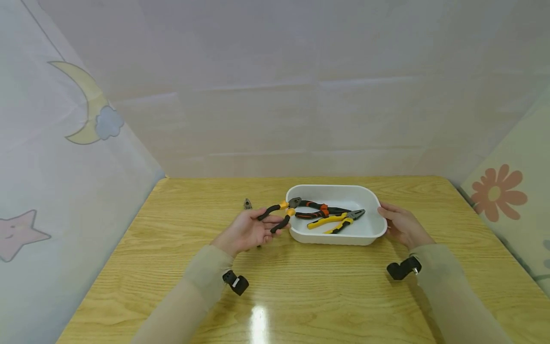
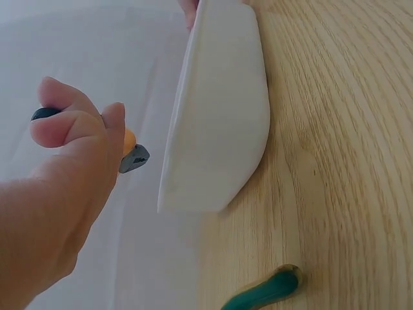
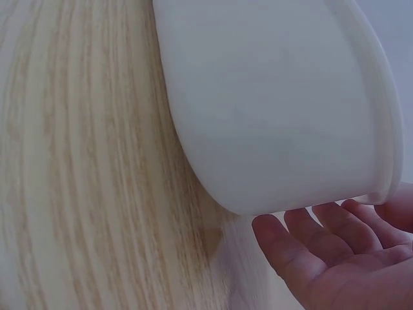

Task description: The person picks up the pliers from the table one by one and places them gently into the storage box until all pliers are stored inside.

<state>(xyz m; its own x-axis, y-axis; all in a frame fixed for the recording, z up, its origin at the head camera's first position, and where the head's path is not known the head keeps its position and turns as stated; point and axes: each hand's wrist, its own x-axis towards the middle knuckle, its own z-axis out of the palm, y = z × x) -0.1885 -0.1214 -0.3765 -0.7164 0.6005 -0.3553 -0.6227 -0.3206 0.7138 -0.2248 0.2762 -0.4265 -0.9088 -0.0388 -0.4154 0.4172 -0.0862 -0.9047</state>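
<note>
My left hand (image 1: 249,231) holds pliers (image 1: 291,211) with spread black-and-orange handles over the left end of a white plastic tub (image 1: 330,239). Their dark, stubby head points at the tub's inside; in the left wrist view, fingers hide most of the handles. Inside the tub lie black-and-red long-nose pliers (image 1: 324,209) and yellow-and-black pliers (image 1: 343,220). My right hand (image 1: 401,223) grips the tub's right end, thumb at the rim and fingertips against the outer wall (image 3: 277,129).
Another pair of pliers (image 1: 248,204) lies on the wooden table (image 1: 322,286), mostly behind my left hand. A green handle (image 2: 264,289) shows on the table in the left wrist view. Pale cloth walls (image 1: 275,119) stand around the table's back and sides.
</note>
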